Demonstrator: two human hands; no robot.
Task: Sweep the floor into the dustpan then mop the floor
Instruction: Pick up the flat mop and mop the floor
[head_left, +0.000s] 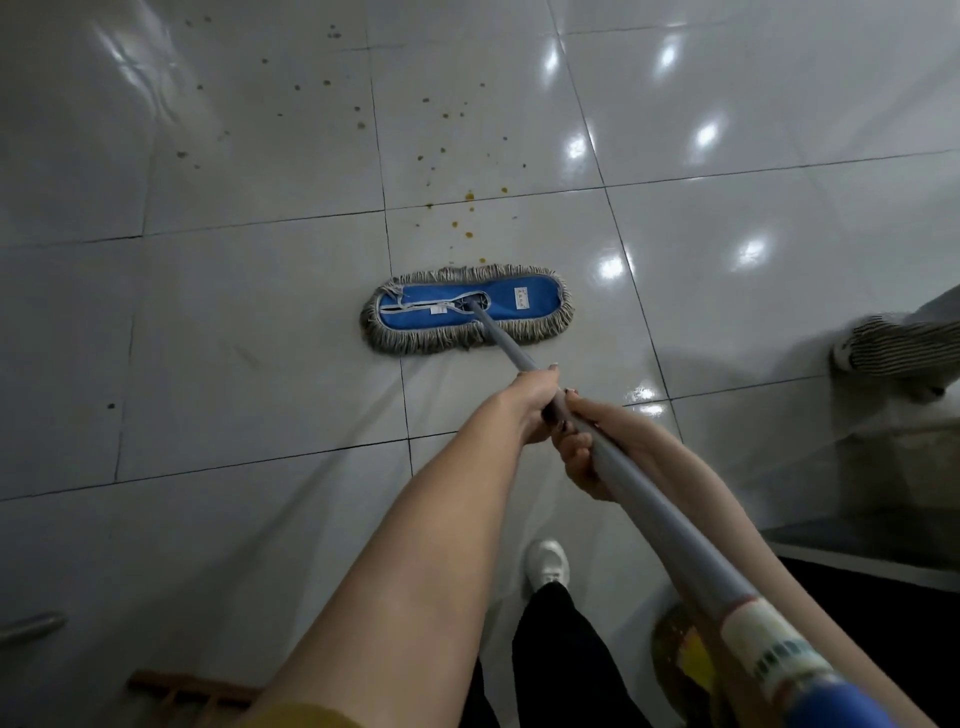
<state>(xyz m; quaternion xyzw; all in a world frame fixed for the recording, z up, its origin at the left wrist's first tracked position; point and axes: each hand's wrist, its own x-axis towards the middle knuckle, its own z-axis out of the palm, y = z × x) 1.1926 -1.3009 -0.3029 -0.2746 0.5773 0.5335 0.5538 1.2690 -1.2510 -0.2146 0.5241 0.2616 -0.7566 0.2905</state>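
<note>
Mopping step in hand: left hand (530, 408) and right hand (576, 457) both curled round handle (649, 500) behind mop head (467, 309), flat on floor (208, 338); brown spots (469, 196) just beyond it; next, probably push forward

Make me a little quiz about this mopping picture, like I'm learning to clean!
1. True or false: the left hand and the right hand both grip the handle.
2. Where are the brown spots? A: on the floor beyond the mop head. B: on the handle. C: on the hands.
3. Fill in: the hand nearer the mop head is the ___ hand.

Key: 1 true. 2 A. 3 left.
</note>
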